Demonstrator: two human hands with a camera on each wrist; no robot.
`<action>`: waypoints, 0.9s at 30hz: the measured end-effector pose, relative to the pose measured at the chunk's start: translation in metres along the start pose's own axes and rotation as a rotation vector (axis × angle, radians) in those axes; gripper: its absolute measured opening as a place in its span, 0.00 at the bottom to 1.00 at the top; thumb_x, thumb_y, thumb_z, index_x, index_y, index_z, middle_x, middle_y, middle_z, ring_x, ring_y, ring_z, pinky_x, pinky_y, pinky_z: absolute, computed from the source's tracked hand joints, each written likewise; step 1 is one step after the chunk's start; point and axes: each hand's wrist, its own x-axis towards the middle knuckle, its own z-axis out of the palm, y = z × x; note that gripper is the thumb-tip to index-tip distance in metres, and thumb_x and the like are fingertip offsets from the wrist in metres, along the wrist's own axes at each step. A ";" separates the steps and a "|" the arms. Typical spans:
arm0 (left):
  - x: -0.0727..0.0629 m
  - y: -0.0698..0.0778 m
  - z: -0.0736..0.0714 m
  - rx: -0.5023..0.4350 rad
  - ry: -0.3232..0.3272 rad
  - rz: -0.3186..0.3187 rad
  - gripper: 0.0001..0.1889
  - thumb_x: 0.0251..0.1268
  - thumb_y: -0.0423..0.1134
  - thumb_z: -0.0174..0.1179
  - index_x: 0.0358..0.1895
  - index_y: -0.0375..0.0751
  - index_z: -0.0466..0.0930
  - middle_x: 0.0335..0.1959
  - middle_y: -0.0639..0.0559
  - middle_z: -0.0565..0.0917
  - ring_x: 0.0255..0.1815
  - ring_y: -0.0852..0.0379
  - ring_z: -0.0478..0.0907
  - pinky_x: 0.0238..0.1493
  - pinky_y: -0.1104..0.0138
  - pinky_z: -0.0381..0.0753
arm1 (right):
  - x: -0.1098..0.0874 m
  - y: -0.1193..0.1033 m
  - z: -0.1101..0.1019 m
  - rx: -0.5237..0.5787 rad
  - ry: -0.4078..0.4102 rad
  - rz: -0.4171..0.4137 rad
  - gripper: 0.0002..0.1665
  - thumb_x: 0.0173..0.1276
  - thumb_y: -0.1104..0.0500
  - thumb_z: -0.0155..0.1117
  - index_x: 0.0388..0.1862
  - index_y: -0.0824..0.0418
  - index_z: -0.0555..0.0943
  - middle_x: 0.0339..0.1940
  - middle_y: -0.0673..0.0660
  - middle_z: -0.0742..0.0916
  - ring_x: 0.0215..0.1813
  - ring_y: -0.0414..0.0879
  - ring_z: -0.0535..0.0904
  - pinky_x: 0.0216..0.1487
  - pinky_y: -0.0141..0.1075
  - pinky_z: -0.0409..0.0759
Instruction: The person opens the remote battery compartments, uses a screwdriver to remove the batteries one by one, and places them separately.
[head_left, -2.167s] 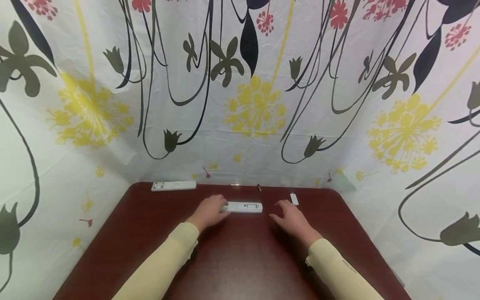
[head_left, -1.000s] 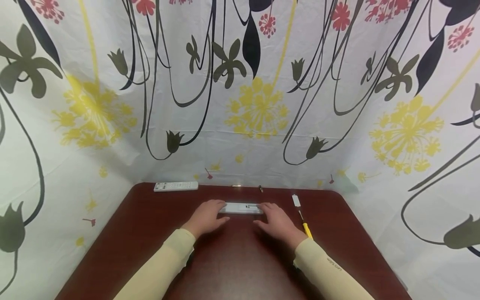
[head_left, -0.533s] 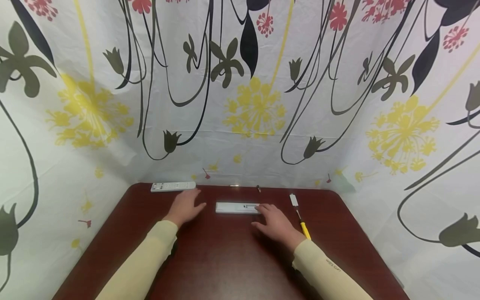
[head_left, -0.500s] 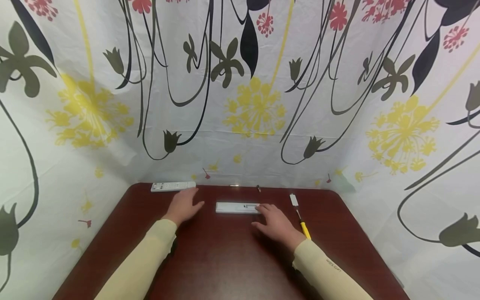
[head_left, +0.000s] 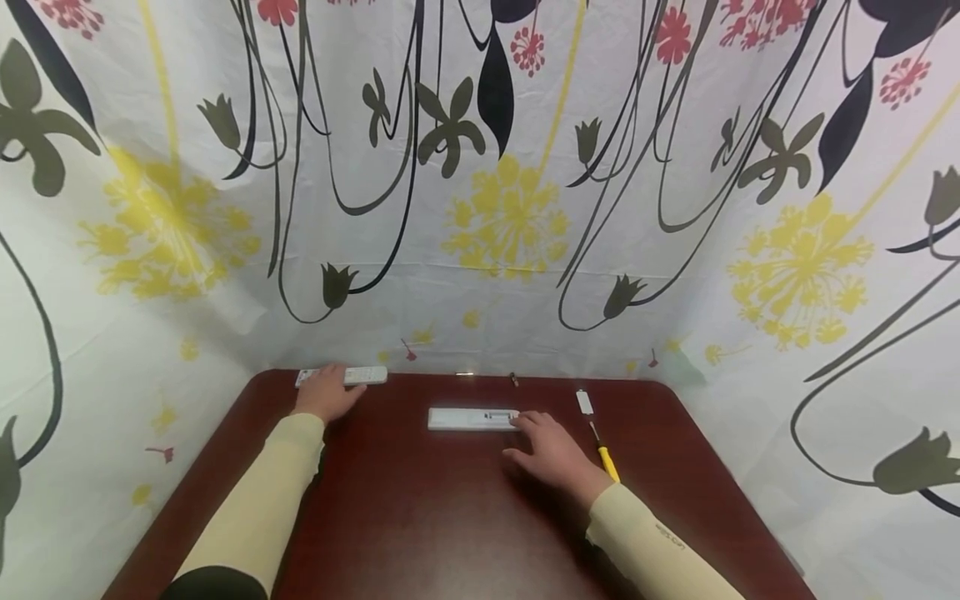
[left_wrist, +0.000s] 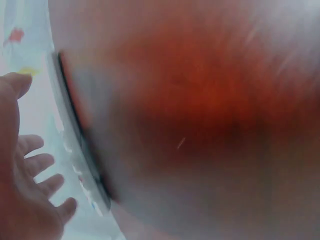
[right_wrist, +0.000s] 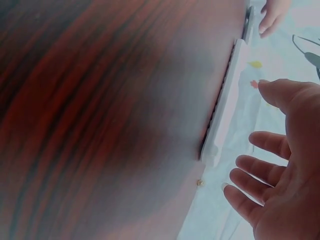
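A white remote (head_left: pixel 465 419) is lying just left of the right grip (head_left: pixel 551 450), a recess showing near its right end. That grip is staying released, its relaxed fingers overlapping this end; whether they are touching is unclear. A second white remote (head_left: pixel 367 375), buttons up, is lying under the left grip (head_left: pixel 326 392), whose parted fingers are clasping nothing; contact is again unclear. Beyond the right grip, to its left, a small dark cylinder (head_left: pixel 513 379) and a shiny sliver (head_left: pixel 464 373) are lying near the edge. To its right, a white piece (head_left: pixel 585 402) and a yellow-handled tool (head_left: pixel 609 464) are resting on the reddish-brown surface (head_left: pixel 420 508). A floral curtain (head_left: pixel 405 233) is hanging beyond both grips.
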 end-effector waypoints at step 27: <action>0.021 -0.034 -0.025 0.013 -0.229 -0.058 0.39 0.74 0.42 0.72 0.78 0.23 0.66 0.73 0.21 0.73 0.74 0.20 0.68 0.70 0.26 0.68 | -0.010 -0.009 -0.015 0.035 -0.007 0.037 0.35 0.76 0.41 0.76 0.75 0.55 0.82 0.74 0.56 0.82 0.74 0.55 0.77 0.74 0.54 0.79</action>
